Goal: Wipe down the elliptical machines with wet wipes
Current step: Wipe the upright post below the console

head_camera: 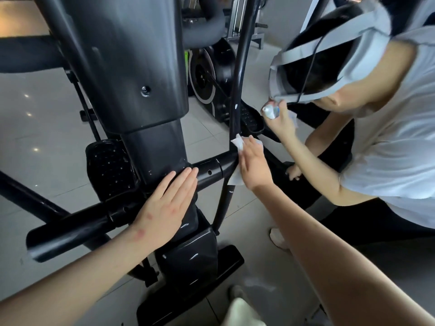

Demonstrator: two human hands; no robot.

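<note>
A person is pressing a crumpled white wet wipe (236, 161) with the right hand (253, 165), fingers curled around it, against the right end of the black tubular crossbar (211, 170) of a black elliptical machine (131, 67), while the left hand (164, 208), flat with fingers together, is bracing the frame left of that crossbar, apparently for steadiness.

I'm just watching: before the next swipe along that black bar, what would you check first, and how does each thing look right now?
1. Wet wipe in the right hand: ok, pressed flat against the crossbar.
2. Left hand steadying the frame: ok, flat and open, holding nothing.
3. Wipe still moist: cannot tell.
4. Second person's hand clear of the swipe path: not ok, close above.
5. Upright tube clean: not ok, white specks show.
</note>
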